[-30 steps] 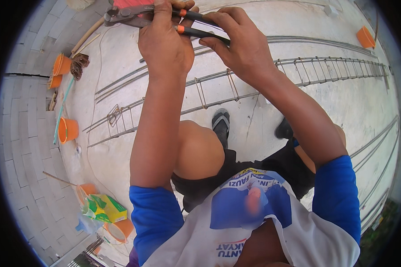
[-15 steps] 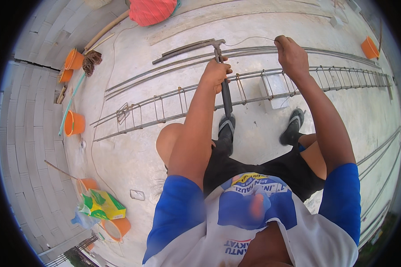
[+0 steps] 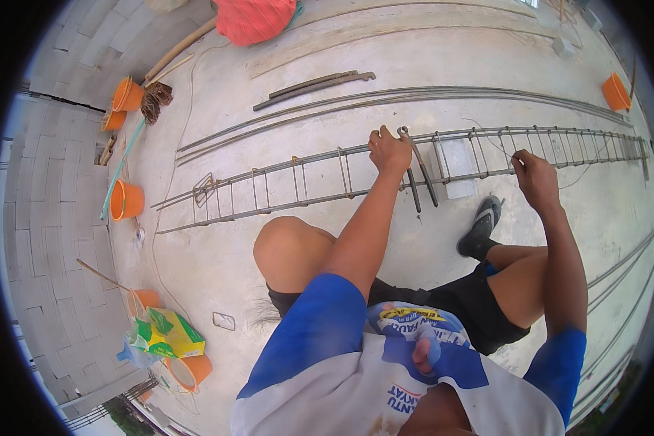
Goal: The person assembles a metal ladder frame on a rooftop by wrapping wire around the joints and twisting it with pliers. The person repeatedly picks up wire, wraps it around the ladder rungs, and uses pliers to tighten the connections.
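A long ladder-like rebar cage (image 3: 283, 166) lies across the floor in front of me, made of bars joined by square stirrups. My left hand (image 3: 390, 150) is closed over its far bar, fingers curled; their tips are partly hidden. Right beside that hand, black-handled pincers (image 3: 419, 173) rest across the cage, jaws at the far bar and handles spread toward me. Farther right, my right hand (image 3: 536, 179) pinches a thin tie wire (image 3: 490, 138). The wire arches over the cage, and its thin loop trails to the right.
A pale block (image 3: 459, 190) sits under the cage. Beyond lie loose rebars (image 3: 327, 103) and two short dark bars (image 3: 309, 90), one hooked. Orange buckets (image 3: 127, 200) stand along the left block wall (image 3: 51, 196). A phone-like flat object (image 3: 224, 320) lies at left.
My left hand has let go of the pincers, which now rest on the cage. My right hand has moved right and nearer with the wire, which is clear of the hooked bar.
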The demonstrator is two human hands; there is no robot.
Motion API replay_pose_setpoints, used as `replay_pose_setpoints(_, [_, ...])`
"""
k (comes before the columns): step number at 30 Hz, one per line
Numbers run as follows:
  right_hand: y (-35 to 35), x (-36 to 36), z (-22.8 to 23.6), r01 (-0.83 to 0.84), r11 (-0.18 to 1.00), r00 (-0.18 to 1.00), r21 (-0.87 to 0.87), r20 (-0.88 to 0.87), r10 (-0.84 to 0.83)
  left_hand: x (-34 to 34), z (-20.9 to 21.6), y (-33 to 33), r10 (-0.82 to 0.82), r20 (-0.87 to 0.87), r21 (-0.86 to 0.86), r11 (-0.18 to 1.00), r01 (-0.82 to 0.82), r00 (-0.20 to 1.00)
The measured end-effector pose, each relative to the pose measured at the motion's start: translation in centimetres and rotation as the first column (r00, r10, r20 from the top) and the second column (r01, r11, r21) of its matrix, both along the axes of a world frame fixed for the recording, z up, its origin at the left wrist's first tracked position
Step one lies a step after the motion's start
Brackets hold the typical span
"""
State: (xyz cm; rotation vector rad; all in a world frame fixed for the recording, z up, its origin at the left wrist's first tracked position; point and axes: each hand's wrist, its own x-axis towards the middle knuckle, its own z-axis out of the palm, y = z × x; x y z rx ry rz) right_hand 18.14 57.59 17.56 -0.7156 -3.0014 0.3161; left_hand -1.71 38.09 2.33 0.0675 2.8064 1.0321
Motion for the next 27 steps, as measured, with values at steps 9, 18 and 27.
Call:
replay_pose_setpoints(9, [-1.9,-1.3,3.2,-0.025,0.934,0.996,-0.356,-0.085,-0.006,-0.4,-7.7,-15.3,0.199,0.128,-0.151,0.972,-0.18,0.972])
replay_pose_setpoints(18, [-2.3,-1.2,3.4,-0.05,0.923,0.997,-0.382,-0.08,0.021,-0.4,-9.2,-16.1,0.103,0.052,-0.159,0.983,-0.093,0.993])
replay_pose_setpoints(27, [-4.1,-3.1,2.3,-0.152,0.889,0.981,-0.432,-0.175,0.083,-1.5,-11.2,-18.0,-0.087,0.134,-0.194,0.975,0.112,0.987])
